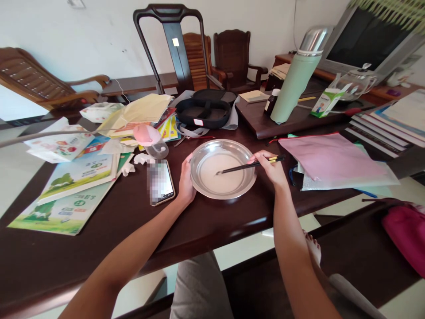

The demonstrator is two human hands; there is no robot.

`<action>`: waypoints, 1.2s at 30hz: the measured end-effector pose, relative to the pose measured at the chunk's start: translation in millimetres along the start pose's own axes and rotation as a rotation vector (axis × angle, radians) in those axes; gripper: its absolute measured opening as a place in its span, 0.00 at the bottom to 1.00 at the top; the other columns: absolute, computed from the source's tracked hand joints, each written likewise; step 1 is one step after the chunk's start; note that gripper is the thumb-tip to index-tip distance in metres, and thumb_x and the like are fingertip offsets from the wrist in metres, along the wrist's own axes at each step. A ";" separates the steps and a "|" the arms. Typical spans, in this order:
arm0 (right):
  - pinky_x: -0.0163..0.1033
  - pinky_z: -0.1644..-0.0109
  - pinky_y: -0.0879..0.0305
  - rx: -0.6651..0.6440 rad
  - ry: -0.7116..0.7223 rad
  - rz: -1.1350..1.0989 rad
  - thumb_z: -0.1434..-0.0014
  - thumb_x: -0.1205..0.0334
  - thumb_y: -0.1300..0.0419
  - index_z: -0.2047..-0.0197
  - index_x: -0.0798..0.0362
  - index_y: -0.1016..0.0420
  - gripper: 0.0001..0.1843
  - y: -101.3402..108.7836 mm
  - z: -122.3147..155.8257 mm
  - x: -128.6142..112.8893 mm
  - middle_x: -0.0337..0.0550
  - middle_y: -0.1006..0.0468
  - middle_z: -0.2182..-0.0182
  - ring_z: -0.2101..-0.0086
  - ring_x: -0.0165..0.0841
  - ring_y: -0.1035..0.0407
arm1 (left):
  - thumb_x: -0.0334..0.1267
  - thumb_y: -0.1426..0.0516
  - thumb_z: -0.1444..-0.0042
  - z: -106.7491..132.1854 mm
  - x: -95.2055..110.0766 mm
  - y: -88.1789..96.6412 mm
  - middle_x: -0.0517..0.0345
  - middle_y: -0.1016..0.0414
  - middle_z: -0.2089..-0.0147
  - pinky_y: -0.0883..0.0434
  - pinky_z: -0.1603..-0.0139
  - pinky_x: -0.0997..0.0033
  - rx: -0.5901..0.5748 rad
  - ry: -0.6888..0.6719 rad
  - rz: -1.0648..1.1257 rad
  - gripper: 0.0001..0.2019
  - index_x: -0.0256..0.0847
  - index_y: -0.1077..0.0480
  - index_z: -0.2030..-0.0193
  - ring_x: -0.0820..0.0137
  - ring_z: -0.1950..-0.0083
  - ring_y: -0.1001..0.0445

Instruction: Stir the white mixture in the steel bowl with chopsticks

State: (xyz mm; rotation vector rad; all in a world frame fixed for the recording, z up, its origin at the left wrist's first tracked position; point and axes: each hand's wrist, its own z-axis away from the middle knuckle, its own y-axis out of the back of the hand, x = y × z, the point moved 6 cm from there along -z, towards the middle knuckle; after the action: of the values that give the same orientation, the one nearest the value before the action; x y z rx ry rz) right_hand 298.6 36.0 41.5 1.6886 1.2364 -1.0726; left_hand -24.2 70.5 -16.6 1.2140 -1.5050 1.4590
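Observation:
A round, shallow metal dish stands on the dark wooden table, with a pale, whitish layer across its bottom. My left hand is closed on the dish's left rim, the fingers partly hidden by its side. A pair of black chopsticks with gold bands is gripped in my right hand over the right rim. The chopstick tips reach the pale layer near the dish's middle, where a small dark spot shows. Left of my left hand lies a phone, its screen partly blurred.
Booklets, crumpled tissues and a pink-lidded cup lie left. Behind the dish sits an open black case. A green thermos stands back right, near a pink pouch and stacked books.

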 end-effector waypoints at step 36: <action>0.48 0.54 0.17 0.023 -0.012 -0.001 0.39 0.25 0.30 0.69 0.45 0.16 0.30 2.7 -0.8 -1.7 0.40 0.13 0.74 0.68 0.43 0.15 | 0.70 0.35 0.35 -1.9 -4.2 2.2 0.46 0.20 0.26 0.29 0.20 0.47 -0.012 -0.017 -0.011 0.31 0.50 0.21 0.37 0.48 0.22 0.26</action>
State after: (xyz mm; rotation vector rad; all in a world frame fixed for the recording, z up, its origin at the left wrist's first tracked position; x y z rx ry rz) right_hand 301.0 35.5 43.6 1.6967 1.2220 -1.0999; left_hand -25.2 72.9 -21.0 1.2281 -1.5144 1.4343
